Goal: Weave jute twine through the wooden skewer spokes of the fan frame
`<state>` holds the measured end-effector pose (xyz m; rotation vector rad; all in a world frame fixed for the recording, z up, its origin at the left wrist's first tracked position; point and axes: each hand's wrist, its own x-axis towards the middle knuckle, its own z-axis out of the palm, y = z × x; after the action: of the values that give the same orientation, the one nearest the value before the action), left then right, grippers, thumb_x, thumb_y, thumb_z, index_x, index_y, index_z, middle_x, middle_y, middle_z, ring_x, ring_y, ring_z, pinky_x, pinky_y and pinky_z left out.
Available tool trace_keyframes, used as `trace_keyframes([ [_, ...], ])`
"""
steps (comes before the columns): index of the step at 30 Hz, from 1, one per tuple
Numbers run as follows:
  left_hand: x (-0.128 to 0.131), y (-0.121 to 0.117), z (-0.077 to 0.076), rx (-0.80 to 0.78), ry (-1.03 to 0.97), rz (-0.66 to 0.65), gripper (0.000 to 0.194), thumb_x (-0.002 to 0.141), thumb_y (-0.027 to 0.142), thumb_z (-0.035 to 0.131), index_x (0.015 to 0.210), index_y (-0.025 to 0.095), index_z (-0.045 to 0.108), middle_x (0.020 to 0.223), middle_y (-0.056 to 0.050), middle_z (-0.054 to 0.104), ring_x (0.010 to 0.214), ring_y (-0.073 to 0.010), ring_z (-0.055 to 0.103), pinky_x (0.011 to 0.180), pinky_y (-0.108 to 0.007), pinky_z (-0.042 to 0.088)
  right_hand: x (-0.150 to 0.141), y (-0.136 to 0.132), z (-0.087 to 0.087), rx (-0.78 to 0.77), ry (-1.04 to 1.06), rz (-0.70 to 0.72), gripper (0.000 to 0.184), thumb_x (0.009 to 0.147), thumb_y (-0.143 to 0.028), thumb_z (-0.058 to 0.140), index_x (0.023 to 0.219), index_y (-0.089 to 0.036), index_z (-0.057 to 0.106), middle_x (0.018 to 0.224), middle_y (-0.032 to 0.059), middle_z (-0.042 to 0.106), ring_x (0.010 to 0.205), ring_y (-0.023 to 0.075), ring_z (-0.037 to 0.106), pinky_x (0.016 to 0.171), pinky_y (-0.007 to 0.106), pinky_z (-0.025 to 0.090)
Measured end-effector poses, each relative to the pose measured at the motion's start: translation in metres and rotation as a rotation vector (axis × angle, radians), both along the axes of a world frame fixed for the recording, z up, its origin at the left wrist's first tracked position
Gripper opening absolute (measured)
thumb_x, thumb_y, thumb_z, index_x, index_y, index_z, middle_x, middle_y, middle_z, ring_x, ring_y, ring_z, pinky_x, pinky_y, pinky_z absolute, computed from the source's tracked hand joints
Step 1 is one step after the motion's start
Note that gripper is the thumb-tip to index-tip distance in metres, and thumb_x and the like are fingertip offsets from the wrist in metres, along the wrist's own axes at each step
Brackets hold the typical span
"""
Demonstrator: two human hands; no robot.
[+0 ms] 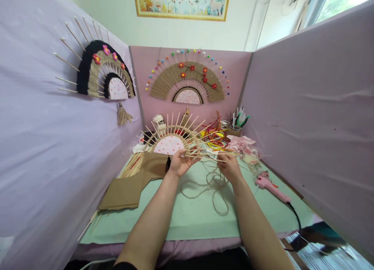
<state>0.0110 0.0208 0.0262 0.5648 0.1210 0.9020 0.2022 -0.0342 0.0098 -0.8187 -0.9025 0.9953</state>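
Note:
My left hand [180, 163] is closed on the lower right end of a half-round fan [168, 145]. The fan has a pink spotted centre, thin wooden sticks fanning outward and rows of twine woven between them. A black tassel [168, 165] hangs below its centre. Beside the tips of the rightmost sticks, my right hand [229, 166] is pinched shut, apparently on the jute twine [214, 180]; its fingertips are partly hidden. Loose loops of this twine lie on the green tabletop below and between my hands.
Brown cardboard [122, 193] and a bundle of sticks [131, 165] lie at left. A pink glue gun [273, 188] with a black cord is at right. Coloured pipe cleaners [214, 135] and pink cloth [241, 144] are behind. Finished fans [188, 73] hang on the partitions.

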Motion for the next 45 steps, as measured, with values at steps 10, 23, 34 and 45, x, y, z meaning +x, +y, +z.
trace_keyframes([
  [10, -0.001, 0.002, 0.002, -0.025, -0.021, 0.092, 0.035, 0.076, 0.016, 0.041, 0.106, 0.014, 0.059, 0.1, -0.01, 0.067, 0.104, -0.0258, 0.059, 0.094, -0.052, 0.041, 0.012, -0.014, 0.006, 0.102, 0.039, 0.173, 0.024, 0.061, -0.036, 0.072, 0.071, -0.02, 0.057, 0.048, -0.0087, 0.025, 0.041, 0.0056, 0.021, 0.039, 0.019, 0.016],
  [23, -0.001, -0.003, 0.001, 0.047, 0.086, -0.056, 0.035, 0.077, 0.021, 0.04, 0.101, 0.007, 0.062, 0.095, -0.014, 0.068, 0.096, -0.0249, 0.062, 0.088, -0.043, 0.046, 0.012, -0.006, 0.008, 0.026, 0.15, 0.097, 0.025, 0.064, -0.03, 0.07, 0.065, -0.02, 0.047, 0.045, -0.0103, 0.024, 0.037, 0.0041, 0.017, 0.033, 0.016, 0.015],
  [34, 0.025, -0.025, -0.007, 0.089, 0.144, -0.31, 0.036, 0.077, 0.014, 0.04, 0.106, 0.011, 0.06, 0.092, -0.01, 0.068, 0.091, -0.0234, 0.062, 0.09, -0.051, 0.042, 0.016, 0.011, -0.006, -0.18, 0.531, 0.333, 0.01, 0.073, -0.009, 0.06, 0.077, -0.016, 0.054, 0.062, -0.0014, 0.062, 0.048, 0.0072, 0.057, 0.042, 0.014, 0.049],
  [45, 0.021, -0.02, -0.006, 0.074, 0.129, -0.32, 0.04, 0.075, 0.015, 0.04, 0.108, 0.006, 0.06, 0.091, -0.014, 0.067, 0.089, -0.0255, 0.063, 0.088, -0.05, 0.043, 0.021, 0.009, -0.007, -0.076, 0.679, 0.337, 0.014, 0.073, -0.003, 0.058, 0.079, -0.016, 0.057, 0.068, -0.0013, 0.067, 0.057, 0.0085, 0.065, 0.053, 0.013, 0.056],
])
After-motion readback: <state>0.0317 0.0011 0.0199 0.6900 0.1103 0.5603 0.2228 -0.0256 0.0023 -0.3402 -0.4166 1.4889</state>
